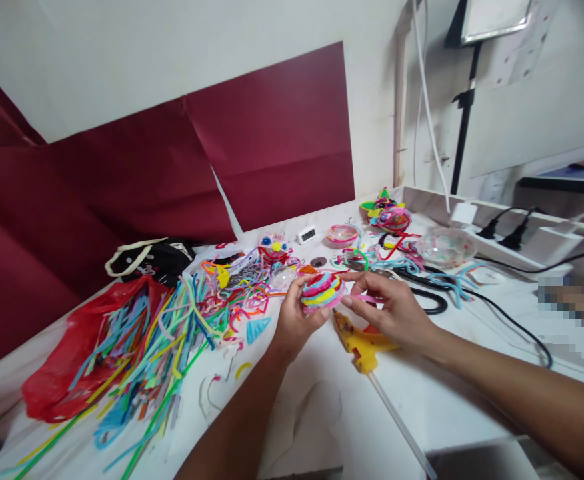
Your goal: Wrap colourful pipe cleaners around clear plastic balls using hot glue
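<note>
My left hand [295,320] is closed around a small rounded piece covered in striped pipe cleaners [323,293], in pink, yellow, blue and red bands. From the right, my right hand [389,307] pinches a pink pipe cleaner [369,299] that runs to the edge of the striped piece. Just below my right hand lies a yellow hot glue gun [365,347], its nozzle toward the striped piece. A clear glue stick [402,423] sticks out of its back end toward the front of the table.
On the left, many loose pipe cleaners [172,347] spill from a red plastic bag [67,373]. Behind are a decorated figure [389,212], a clear bowl [447,248] and a small digital timer [307,235]. Black cables [515,320] and scissors [435,300] lie right.
</note>
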### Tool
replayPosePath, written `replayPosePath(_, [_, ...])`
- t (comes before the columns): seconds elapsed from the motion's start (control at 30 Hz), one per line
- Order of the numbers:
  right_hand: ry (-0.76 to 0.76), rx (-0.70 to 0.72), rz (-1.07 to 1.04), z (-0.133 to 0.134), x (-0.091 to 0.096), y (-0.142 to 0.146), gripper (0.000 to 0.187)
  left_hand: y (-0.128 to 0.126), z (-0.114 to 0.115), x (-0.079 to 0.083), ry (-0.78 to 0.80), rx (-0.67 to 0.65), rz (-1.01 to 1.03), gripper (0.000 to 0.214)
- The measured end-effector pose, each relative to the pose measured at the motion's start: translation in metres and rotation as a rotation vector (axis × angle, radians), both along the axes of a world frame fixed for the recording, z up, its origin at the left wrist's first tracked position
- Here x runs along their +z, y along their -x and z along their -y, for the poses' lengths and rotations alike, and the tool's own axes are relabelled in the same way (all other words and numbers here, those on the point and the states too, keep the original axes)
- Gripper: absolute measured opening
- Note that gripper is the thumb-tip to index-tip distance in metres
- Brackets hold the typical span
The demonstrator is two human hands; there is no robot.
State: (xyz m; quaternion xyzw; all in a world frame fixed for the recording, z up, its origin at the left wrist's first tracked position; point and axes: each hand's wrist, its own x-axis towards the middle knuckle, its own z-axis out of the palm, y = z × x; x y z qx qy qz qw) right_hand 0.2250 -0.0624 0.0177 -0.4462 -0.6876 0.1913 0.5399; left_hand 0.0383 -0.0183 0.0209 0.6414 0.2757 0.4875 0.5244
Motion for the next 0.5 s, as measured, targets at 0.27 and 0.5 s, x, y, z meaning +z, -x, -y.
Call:
replayPosePath(0.27, [-0.057, -0.010, 0.016, -0.0009, -0.0009, 0.0016, 0.018, -0.0003, 0.0001, -0.0026, -0.061, 0.002, -0.041, 0.056])
replayPosePath(0.5, [-0.069, -0.008, 0.032, -0.0010, -0.0022, 0.0027, 0.017, -0.0012, -0.0009, -0.0027, -0.113, 0.057, -0.113, 0.057])
